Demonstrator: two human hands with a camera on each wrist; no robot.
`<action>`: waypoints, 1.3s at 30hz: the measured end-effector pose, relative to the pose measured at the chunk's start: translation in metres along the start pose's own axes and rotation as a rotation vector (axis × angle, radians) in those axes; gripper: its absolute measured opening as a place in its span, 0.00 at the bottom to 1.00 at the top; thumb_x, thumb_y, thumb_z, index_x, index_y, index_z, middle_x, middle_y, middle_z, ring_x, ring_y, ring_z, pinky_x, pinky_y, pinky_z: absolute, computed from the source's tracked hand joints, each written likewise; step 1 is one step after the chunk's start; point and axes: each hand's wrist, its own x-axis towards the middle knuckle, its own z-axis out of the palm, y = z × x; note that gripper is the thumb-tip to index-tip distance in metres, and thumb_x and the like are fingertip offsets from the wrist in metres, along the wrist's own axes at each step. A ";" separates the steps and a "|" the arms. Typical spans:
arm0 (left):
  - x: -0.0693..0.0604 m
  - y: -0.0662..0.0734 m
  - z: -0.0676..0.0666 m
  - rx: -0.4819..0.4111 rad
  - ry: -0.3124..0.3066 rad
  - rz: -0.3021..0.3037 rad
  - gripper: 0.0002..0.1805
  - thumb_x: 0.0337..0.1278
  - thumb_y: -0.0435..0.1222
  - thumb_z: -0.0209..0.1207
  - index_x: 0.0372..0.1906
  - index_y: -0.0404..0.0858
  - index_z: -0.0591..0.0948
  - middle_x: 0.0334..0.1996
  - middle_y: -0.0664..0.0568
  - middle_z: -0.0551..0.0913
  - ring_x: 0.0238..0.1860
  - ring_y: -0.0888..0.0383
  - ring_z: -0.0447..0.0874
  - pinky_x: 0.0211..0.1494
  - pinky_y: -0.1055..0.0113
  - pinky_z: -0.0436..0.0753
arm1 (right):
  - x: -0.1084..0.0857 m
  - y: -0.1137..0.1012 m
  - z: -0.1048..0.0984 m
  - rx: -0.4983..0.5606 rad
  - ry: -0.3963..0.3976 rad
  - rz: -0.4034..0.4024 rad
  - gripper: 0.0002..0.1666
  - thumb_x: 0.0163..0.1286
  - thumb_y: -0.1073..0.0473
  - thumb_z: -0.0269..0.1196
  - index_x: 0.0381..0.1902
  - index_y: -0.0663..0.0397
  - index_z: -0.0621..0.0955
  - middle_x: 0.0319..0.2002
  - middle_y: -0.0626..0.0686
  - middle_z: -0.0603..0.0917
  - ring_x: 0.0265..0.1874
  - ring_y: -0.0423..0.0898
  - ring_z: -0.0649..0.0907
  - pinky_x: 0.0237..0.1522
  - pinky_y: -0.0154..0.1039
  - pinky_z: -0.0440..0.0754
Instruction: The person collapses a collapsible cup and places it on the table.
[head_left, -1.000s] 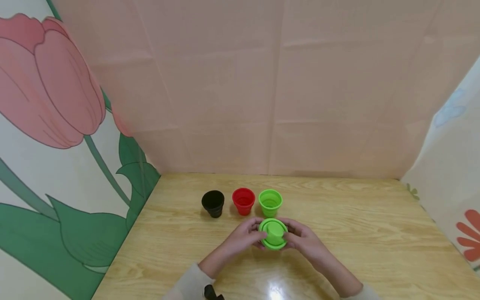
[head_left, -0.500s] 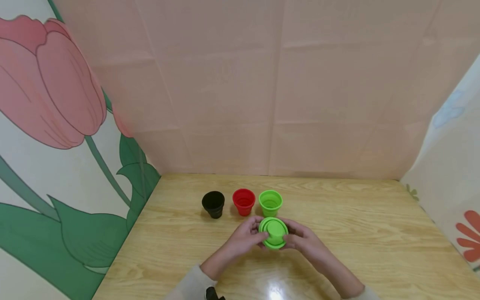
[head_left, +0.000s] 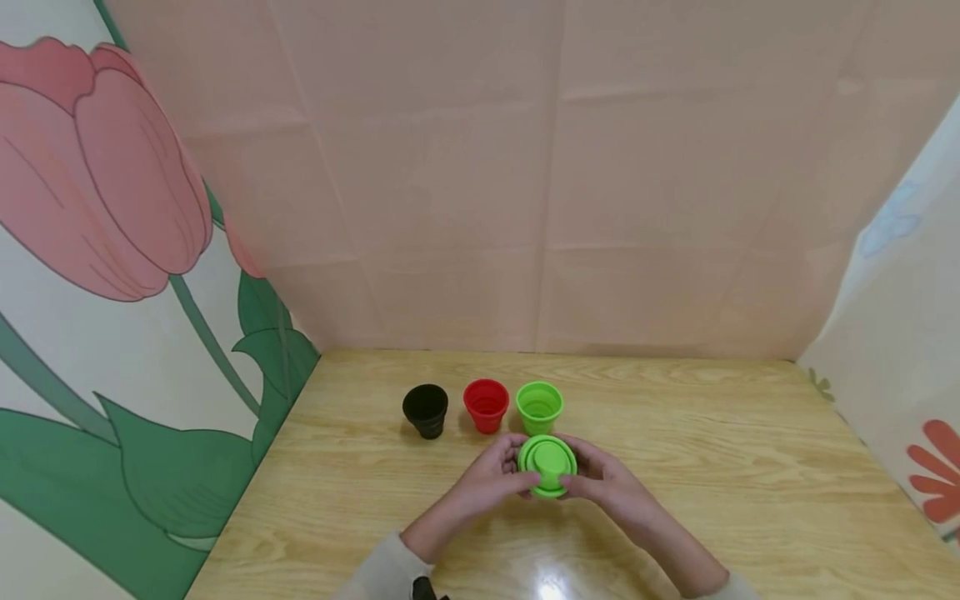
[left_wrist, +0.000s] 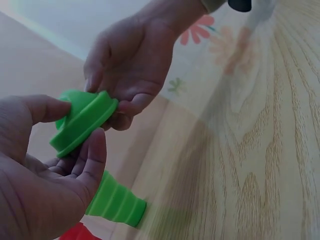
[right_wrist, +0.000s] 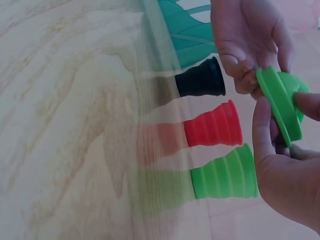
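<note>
Between both hands, lifted above the table, is a green collapsible cup (head_left: 549, 463), mostly flattened with its round base bulging up toward the head camera. My left hand (head_left: 491, 477) grips its left edge, the thumb on the upper face and the fingers beneath. On the opposite edge my right hand (head_left: 606, 482) holds it the same way, its thumb pressing near the base. In the left wrist view the folded cup (left_wrist: 82, 122) shows its wide rim and rounded middle. Just beyond the hands stands another green cup (head_left: 539, 406), expanded and upright.
A red cup (head_left: 486, 405) and a black cup (head_left: 425, 410) stand expanded in a row left of the upright green one. They rest on a wooden table (head_left: 712, 450). A pinkish cloth (head_left: 435, 183) hangs behind it, and flower-painted walls (head_left: 127, 192) flank both sides.
Both thumbs have shifted slightly on the held cup, which has tilted a little, its raised base now more centred. The standing cups have stayed in place.
</note>
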 end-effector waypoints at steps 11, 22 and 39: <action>0.003 -0.003 0.002 0.032 0.026 0.002 0.28 0.61 0.30 0.65 0.64 0.33 0.70 0.50 0.47 0.79 0.44 0.55 0.78 0.43 0.64 0.84 | 0.001 -0.002 0.005 -0.054 0.079 0.035 0.39 0.71 0.65 0.61 0.75 0.69 0.60 0.61 0.68 0.75 0.52 0.45 0.82 0.51 0.45 0.86; 0.002 -0.006 -0.004 0.018 0.017 -0.043 0.26 0.65 0.33 0.62 0.66 0.34 0.72 0.46 0.47 0.80 0.46 0.54 0.82 0.53 0.54 0.86 | 0.000 -0.003 0.003 0.022 0.133 0.042 0.37 0.72 0.65 0.60 0.75 0.68 0.61 0.58 0.56 0.79 0.52 0.47 0.84 0.54 0.49 0.85; 0.002 -0.006 -0.004 -0.072 -0.006 -0.044 0.23 0.70 0.31 0.52 0.67 0.30 0.72 0.53 0.43 0.81 0.44 0.53 0.83 0.52 0.57 0.87 | -0.006 -0.008 -0.006 -0.015 0.098 0.127 0.32 0.76 0.59 0.59 0.70 0.71 0.65 0.61 0.65 0.78 0.54 0.49 0.84 0.58 0.42 0.83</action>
